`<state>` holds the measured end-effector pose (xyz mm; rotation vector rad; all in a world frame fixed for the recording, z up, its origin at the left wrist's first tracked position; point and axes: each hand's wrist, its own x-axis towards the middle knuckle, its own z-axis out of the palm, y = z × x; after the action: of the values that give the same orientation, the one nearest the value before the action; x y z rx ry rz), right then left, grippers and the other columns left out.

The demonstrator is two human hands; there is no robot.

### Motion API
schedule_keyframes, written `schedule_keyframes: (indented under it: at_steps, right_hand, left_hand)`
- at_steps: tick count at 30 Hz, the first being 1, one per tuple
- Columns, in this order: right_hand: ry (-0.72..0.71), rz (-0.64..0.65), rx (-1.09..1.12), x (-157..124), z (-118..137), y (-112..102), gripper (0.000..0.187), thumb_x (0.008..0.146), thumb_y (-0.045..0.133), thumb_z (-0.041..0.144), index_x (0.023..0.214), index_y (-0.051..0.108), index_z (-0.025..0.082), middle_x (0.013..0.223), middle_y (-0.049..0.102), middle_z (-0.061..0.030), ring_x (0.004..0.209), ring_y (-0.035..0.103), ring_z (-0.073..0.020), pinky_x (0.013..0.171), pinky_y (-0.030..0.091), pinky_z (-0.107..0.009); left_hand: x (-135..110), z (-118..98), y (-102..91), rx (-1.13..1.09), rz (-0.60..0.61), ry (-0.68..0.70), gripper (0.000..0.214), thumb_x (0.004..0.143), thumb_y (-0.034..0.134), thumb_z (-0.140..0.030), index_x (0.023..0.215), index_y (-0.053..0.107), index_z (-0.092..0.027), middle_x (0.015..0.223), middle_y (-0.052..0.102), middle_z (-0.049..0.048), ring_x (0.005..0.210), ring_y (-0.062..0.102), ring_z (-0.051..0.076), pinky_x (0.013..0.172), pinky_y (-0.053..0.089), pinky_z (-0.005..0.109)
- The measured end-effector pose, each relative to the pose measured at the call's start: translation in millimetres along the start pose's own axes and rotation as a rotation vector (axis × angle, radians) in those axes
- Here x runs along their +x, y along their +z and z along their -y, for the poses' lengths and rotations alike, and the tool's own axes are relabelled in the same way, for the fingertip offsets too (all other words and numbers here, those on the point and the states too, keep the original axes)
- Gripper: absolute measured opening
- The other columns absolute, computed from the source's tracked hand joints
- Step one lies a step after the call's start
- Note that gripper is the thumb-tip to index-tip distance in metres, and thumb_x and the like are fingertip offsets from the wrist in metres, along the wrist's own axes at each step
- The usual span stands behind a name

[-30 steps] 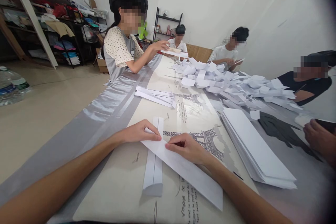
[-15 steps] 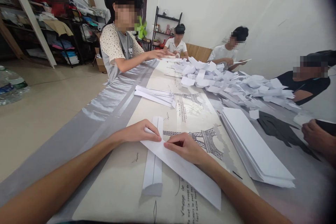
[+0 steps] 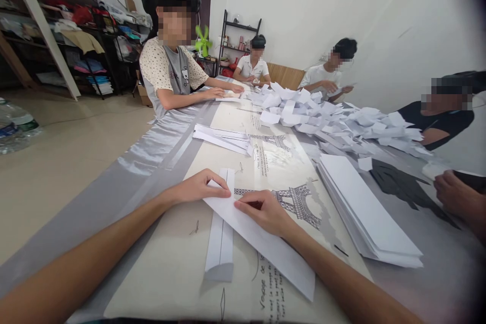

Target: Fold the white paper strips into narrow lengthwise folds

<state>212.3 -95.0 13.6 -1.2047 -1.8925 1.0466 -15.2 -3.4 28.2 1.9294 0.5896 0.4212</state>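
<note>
Paper strip [image 3: 266, 245] lies pinned under both hands' fingertips.

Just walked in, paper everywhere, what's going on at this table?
The left hand and right hand pinch one end of a long white sheet lying slantwise over a folded strip. A stack of flat sheets lies to the right, a heap of folded papers beyond it. Other people at the table handle paper too.
</note>
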Motion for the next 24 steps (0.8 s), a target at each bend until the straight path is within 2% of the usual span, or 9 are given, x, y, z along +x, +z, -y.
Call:
schedule_keyframes:
  at_steps: [4,8,11,14,18,22,24]
  right_hand:
    - [0.024,-0.005,0.04,1,1,-2,0.045,0.095,0.058,0.045,0.06,0.049,0.019,0.062,0.033,0.004,0.06,0.026,-0.0116,0.055,0.021,-0.028]
    - [0.046,0.021,0.073,2,3,-7,0.043,0.096,0.057,0.046,0.064,0.054,0.018,0.063,0.036,0.0033,0.059,0.028,-0.0114,0.054,0.022,-0.028]
    - [0.048,0.003,0.094,2,1,-9,0.041,0.096,0.057,0.046,0.067,0.059,0.017,0.065,0.041,0.0023,0.06,0.032,-0.0116,0.054,0.024,-0.028]
    - [0.038,-0.018,0.097,3,-2,-9,0.04,0.096,0.058,0.046,0.068,0.062,0.017,0.064,0.042,0.0019,0.059,0.031,-0.0116,0.054,0.023,-0.028]
    - [0.053,-0.01,0.097,4,-2,-8,0.038,0.096,0.057,0.045,0.072,0.064,0.017,0.068,0.048,0.0008,0.062,0.036,-0.0124,0.056,0.026,-0.028]
    - [0.092,0.028,0.082,3,2,-17,0.039,0.097,0.057,0.047,0.07,0.061,0.018,0.068,0.048,0.0011,0.06,0.038,-0.0121,0.055,0.027,-0.028]
    - [0.114,0.05,0.071,2,3,-24,0.041,0.097,0.056,0.048,0.069,0.061,0.018,0.068,0.049,0.0008,0.059,0.041,-0.0121,0.053,0.028,-0.028]
  left_hand:
    - [0,5,-4.6,-0.041,-0.082,-0.014,0.029,0.085,0.072,-0.042,0.074,0.074,-0.015,0.062,0.053,-0.0022,0.059,0.037,0.011,0.056,0.024,0.026]
    - [0,12,-9.9,-0.168,-0.169,-0.047,0.03,0.083,0.074,-0.044,0.078,0.074,-0.014,0.07,0.06,0.0003,0.064,0.045,0.012,0.059,0.029,0.025]
    - [1,17,-14.3,-0.275,-0.256,-0.061,0.033,0.082,0.075,-0.046,0.074,0.071,-0.014,0.067,0.058,0.0001,0.063,0.047,0.012,0.059,0.032,0.025]
    - [2,18,-15.7,-0.289,-0.349,-0.059,0.038,0.081,0.075,-0.049,0.068,0.068,-0.014,0.065,0.055,-0.0007,0.061,0.045,0.011,0.057,0.03,0.024]
    - [2,15,-17.3,-0.279,-0.403,-0.069,0.039,0.078,0.077,-0.049,0.064,0.068,-0.015,0.061,0.053,-0.002,0.058,0.043,0.01,0.055,0.029,0.024]
    - [-2,20,-30.9,-0.325,-0.57,-0.09,0.036,0.072,0.082,-0.048,0.067,0.071,-0.015,0.062,0.057,-0.0013,0.055,0.046,0.01,0.053,0.029,0.024]
    - [-4,26,-41.4,-0.329,-0.608,-0.078,0.035,0.069,0.084,-0.048,0.067,0.072,-0.015,0.061,0.059,-0.0006,0.054,0.045,0.01,0.052,0.029,0.024]
